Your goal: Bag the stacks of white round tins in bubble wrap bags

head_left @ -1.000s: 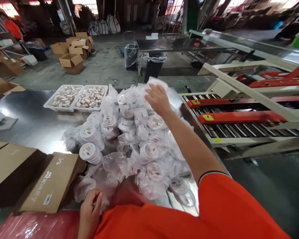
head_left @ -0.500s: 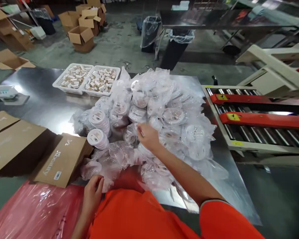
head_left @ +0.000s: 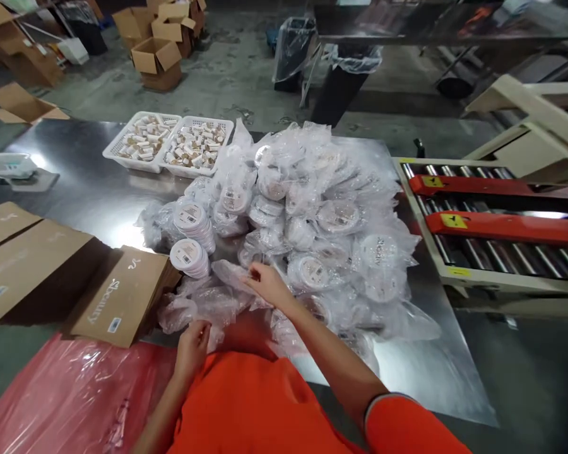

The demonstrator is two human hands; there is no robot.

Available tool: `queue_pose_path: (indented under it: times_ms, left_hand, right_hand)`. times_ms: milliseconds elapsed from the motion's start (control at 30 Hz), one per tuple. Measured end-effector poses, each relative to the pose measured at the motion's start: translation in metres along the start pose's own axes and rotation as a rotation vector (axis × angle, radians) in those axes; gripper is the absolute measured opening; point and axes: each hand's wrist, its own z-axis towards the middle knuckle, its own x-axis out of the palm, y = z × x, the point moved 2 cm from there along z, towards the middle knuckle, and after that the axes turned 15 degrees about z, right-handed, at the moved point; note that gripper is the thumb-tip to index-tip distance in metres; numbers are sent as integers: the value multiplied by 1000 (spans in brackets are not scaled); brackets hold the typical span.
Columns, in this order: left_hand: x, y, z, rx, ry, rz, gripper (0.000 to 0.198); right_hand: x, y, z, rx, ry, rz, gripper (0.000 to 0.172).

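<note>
My right hand (head_left: 269, 285) is closed, its fingertips pinching a clear plastic bag (head_left: 231, 275) over the near part of the pile. Close to my body, my left hand (head_left: 192, 345) has its fingers pinched together at the edge of crumpled clear plastic (head_left: 208, 306). Two stacks of round white labelled discs stand just beyond: a nearer stack (head_left: 189, 257) and a farther stack (head_left: 192, 217). A large heap of bagged round discs (head_left: 338, 216) spreads to the right of them.
Flattened brown cartons (head_left: 118, 293) and a pink plastic bag (head_left: 85, 391) lie at the left. Two white baskets (head_left: 196, 169) of small white-and-brown pieces sit at the back of the metal table (head_left: 71, 148). A roller conveyor (head_left: 502, 252) adjoins the right side.
My right hand has moved left and toward me from the middle of the pile, and a bag is now raised in its fingers. My left hand has shifted slightly right and away from me.
</note>
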Motion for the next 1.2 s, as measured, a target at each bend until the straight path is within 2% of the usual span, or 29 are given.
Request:
queue_pose_path:
  times_ms: [133,233,333,400,500,567,667,733,867,967,1067,1133,1200]
  left_hand:
    - [-36,-51,-8,14,-76,-84,33]
    - [-48,-92,-6,46,54,-309,27]
    - [-51,-109,-3,7,56,-352,22]
    - [-50,-105,-3,-40,64,-402,22]
    - [-47,-83,-6,-157,114,-618,22]
    - [-45,-67,-9,-264,72,-748,23]
    - [-43,-54,-15,-368,-20,-822,32]
    - [-40,-56,-19,-335,11,-786,39]
    - [-37,-63,-20,-167,39,-608,41]
    - [-40,-47,-19,-180,-1,-494,34]
    - [-56,-17,-26,-288,-153,-365,31]
    - [-72,2,-37,-352,-268,-236,27]
    - [-87,16,-47,-379,-284,-100,26]
  right_hand:
    - [5,17,-32,-52,30,596,27]
    - [27,32,-53,-68,94,823,30]
    - [46,44,-70,-54,211,971,28]
    - [49,46,-77,0,314,1040,35]
    - [43,45,-81,44,423,1126,39]
    - [38,44,-79,44,375,1127,34]
    - [40,43,-73,83,206,1087,25]
    - [49,45,-71,103,178,1072,21]
    - [70,48,-73,130,327,1069,13]
    - [66,45,-71,203,338,1104,17]
    - [49,50,-50,170,333,1032,25]
    - [35,62,-19,83,220,959,30]
    - [24,78,25,9,53,872,37]
